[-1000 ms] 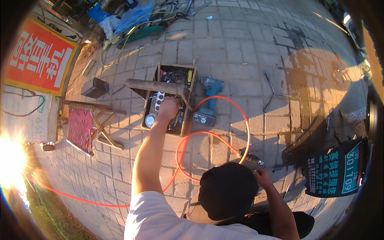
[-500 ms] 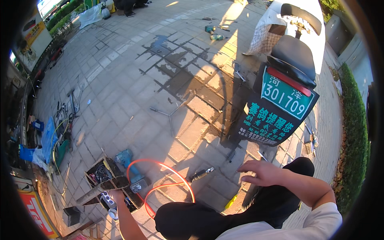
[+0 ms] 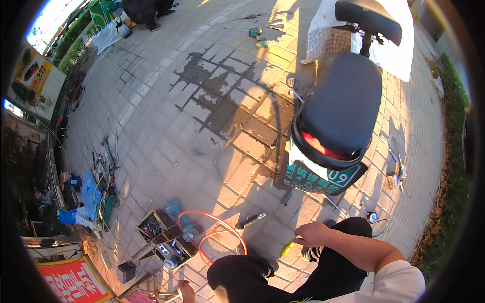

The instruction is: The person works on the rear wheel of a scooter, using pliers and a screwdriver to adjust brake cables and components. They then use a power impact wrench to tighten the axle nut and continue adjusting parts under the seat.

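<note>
My left hand is low in the picture beside the wooden tool box, only partly in view; its fingers are too little seen to judge. My right hand hangs over my right knee with loosely bent fingers and nothing visible in it. Below its fingertips a yellow object lies on the paving. The tool box has several compartments with small metal parts and a round tin. Ahead of me stands a scooter with a black seat and a green plate.
A teal power tool and an orange hose lie beside the box. A black-tipped air fitting rests on the pavers. A round gauge is right of my knee. Tools and a blue bag line the left side; a person is far back.
My left hand has come out of the tool box toward the lower edge. The fingers of my right hand have drawn closer together. The view has shifted, showing the scooter seat more from above.
</note>
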{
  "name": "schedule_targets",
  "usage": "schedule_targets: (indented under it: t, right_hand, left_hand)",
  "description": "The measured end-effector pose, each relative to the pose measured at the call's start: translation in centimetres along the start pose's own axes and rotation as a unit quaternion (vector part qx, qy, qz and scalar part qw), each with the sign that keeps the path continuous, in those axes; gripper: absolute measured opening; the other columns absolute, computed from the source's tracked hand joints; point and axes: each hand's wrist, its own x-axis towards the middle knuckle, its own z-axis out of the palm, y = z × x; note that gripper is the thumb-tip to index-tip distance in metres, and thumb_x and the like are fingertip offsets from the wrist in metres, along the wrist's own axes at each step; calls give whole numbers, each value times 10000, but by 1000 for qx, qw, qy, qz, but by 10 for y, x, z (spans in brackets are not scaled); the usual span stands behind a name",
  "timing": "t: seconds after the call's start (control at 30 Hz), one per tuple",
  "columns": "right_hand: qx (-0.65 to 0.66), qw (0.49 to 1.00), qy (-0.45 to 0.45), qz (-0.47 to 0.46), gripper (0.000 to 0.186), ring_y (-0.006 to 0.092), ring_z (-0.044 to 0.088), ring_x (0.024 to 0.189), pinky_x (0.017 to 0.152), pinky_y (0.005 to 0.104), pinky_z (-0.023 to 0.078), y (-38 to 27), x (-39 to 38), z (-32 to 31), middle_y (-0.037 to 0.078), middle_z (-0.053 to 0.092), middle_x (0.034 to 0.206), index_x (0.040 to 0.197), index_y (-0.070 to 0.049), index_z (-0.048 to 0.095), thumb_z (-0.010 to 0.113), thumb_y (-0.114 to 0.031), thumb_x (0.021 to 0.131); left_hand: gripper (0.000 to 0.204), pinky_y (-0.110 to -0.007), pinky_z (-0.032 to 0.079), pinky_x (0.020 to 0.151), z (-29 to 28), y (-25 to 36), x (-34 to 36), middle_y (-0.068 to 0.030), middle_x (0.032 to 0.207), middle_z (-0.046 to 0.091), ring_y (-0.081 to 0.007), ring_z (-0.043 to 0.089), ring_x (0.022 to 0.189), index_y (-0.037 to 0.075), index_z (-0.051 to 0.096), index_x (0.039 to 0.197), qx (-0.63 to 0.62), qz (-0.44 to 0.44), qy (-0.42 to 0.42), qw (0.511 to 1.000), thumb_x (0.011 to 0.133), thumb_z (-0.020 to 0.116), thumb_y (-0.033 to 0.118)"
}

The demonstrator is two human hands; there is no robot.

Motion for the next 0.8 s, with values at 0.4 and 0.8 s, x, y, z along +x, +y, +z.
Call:
schedule_targets:
  t: [0.4,0.8]
  right_hand:
    - [216,969,108,41,321,330,642,855,755,402,507,-213,-136,-157,184,667,904,990,-22,649,577,-314,876]
    - [280,900,236,235,322,223,665,748,697,351,517,-191,-119,-262,145,683,813,941,-6,669,585,-304,855]
  left_hand:
    - [110,-350,370,523,-228,94,-176,-99,599,481,-211,481,582,44,556,750,-40,-69,-227,971,798,470,92]
    - [141,-342,355,449,-358,114,-140,-82,572,470,-198,460,506,32,556,746,-66,-132,-199,969,806,497,145]
